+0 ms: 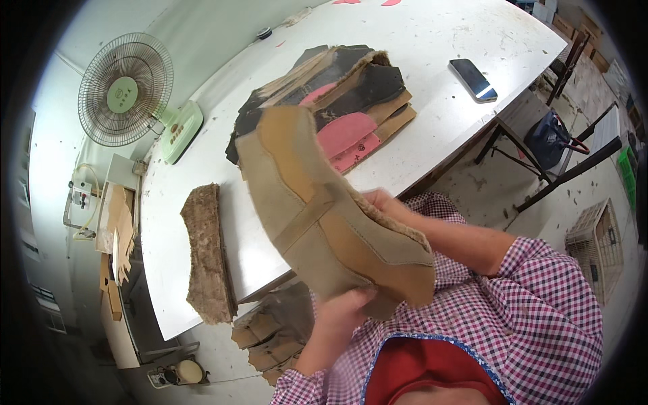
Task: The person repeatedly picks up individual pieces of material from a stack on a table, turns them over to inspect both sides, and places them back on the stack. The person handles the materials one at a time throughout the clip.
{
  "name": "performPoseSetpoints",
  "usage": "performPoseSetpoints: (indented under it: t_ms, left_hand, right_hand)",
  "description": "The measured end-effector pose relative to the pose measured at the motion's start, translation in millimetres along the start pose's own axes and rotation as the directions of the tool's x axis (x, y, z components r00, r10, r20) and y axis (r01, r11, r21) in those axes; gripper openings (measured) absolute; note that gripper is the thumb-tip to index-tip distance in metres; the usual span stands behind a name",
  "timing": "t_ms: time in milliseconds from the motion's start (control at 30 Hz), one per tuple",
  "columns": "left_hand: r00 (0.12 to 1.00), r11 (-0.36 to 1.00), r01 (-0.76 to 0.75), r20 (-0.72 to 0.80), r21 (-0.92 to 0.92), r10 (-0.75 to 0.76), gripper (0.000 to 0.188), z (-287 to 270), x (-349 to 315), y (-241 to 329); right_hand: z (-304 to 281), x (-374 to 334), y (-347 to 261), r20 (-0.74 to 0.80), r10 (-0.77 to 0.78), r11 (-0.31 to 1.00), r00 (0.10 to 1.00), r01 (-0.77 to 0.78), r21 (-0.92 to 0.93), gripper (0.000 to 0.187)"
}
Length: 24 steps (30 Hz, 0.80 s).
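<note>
Panel point(287, 192): curved, tan-and-grey, suede-like, over near edge of white table point(435, 131)
Grip: left hand point(343, 312), right hand point(388, 206) closed on opposite edges
Handling: best supported evenly, uncreased

Readable words or numbers: none. Pink piece point(355, 156), near right edge of the pile point(364, 91) on the white table point(432, 74): small dark printed marks, one resembling a cross, others blotted and flower-like; meaning cannot be made out. Fan point(100, 77), left side, beyond the table's edge: pale green round badge point(123, 94) at the centre of the grille, bearing dark printing, too small to read. Fan base point(182, 132), pale green: brownish spots on its upper face; cannot tell whether lettering or buttons. Wall panel point(81, 194), far left: tiny dark and red patches, indistinct.
</note>
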State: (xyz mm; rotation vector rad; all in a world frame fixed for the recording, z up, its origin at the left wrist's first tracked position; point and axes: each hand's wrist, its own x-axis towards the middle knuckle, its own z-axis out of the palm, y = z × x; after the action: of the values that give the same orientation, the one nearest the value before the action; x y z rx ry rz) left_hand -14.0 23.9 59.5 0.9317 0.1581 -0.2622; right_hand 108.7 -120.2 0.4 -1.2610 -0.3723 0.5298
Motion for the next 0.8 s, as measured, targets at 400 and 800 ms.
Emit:
performPoseSetpoints:
  t_ms: [400,800]
  left_hand:
    - [0.945,0.984,-0.148,-0.278,0.098,0.170,0.064,19,0,19]
    - [0.964,0.970,-0.195,-0.152,0.143,0.217,0.068,1,5,14]
  right_hand:
    - [-45,-2,-32,-0.319,-0.250,0.933,0.914,0.139,-0.333,0.020]
    - [14,-57,-78,0.192,-0.659,0.269,0.727,0.466,-0.843,0.029]
